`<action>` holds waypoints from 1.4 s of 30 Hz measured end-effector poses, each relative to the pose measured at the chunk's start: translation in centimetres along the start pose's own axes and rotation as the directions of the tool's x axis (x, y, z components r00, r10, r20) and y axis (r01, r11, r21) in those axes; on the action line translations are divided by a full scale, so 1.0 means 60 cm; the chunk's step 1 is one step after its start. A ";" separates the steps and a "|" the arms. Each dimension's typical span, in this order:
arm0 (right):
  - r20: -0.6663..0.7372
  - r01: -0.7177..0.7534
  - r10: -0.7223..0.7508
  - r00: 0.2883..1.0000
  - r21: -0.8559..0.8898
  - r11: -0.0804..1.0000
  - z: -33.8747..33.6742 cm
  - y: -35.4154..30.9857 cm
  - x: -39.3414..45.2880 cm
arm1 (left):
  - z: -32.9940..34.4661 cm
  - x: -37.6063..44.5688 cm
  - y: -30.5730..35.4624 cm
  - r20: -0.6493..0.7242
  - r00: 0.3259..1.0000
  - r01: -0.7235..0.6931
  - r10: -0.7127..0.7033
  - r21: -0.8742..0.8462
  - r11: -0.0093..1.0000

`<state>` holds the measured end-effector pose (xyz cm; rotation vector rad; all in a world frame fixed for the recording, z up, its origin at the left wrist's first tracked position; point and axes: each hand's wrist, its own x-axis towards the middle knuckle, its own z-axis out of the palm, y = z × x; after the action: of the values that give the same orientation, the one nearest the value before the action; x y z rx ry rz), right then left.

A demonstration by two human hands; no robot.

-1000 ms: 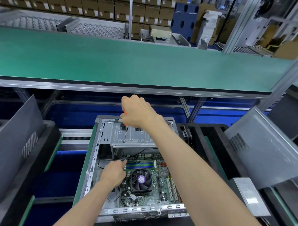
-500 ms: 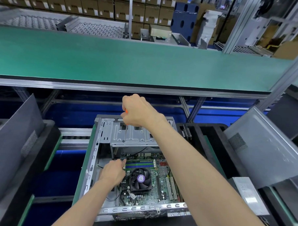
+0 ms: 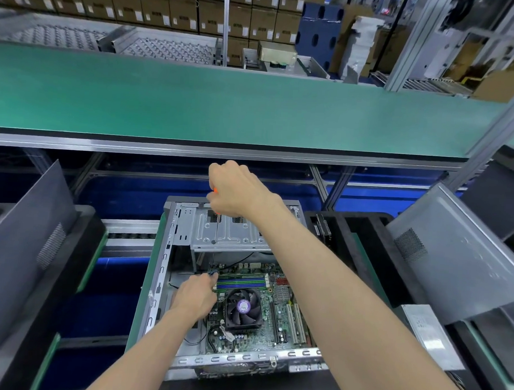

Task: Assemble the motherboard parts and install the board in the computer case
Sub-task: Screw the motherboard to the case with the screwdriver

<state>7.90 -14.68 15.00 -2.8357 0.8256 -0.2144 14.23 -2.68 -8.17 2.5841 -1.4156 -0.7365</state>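
A long green bench [image 3: 224,105] runs across the whole view, with stacked cardboard boxes [image 3: 169,8] behind it. Below its front edge, an open computer case [image 3: 163,279] lies on its side between two grey side panels, a left panel [image 3: 21,243] leaning on a black tray and a right panel [image 3: 459,262] leaning the other way. Inside the case, the green motherboard [image 3: 273,322] sits flat on the bottom, its black fan [image 3: 243,309] near the middle and the memory sticks [image 3: 240,282] just beyond the fan. A metal drive bracket [image 3: 233,235] spans the far end of the case above the board.

The right hand [image 3: 235,191] hovers over that bracket, fingers curled tight into a fist around an orange-handled screwdriver [image 3: 215,190]; its thin shaft runs straight down toward the board's far left corner. The left hand [image 3: 195,295] is lower, inside the case at the board's left edge, fingertips pinched together near the bottom of the shaft; what they pinch is too small to tell
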 end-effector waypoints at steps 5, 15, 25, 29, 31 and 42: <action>-0.091 -0.055 0.038 0.995 -0.193 0.980 0.007 -0.016 0.010 | 0.000 0.000 0.000 -0.001 1.000 -0.002 0.002 0.002 1.000; 0.057 0.041 -0.043 0.997 0.027 0.999 -0.005 0.005 0.000 | 0.003 0.001 0.000 -0.002 1.000 0.000 0.000 -0.006 1.000; 0.049 0.049 -0.049 0.998 0.019 0.999 -0.009 -0.004 0.001 | 0.004 0.004 -0.002 -0.006 1.000 0.000 0.000 -0.001 1.000; 0.047 0.056 -0.058 0.997 0.042 0.998 -0.007 -0.005 -0.003 | 0.004 0.005 -0.002 -0.005 1.000 0.005 -0.005 0.002 1.000; 0.015 0.032 -0.032 0.999 0.001 0.999 -0.003 -0.003 0.000 | 0.002 0.004 -0.001 0.002 1.000 0.001 -0.001 0.011 1.000; 0.048 0.024 -0.026 0.999 0.038 0.999 -0.010 -0.004 -0.007 | 0.003 0.004 -0.002 0.011 1.000 0.006 -0.006 0.002 1.000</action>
<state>7.55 -14.30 15.59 -2.8059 0.7684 -0.1624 14.37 -2.78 -8.45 2.5908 -1.4135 -0.7510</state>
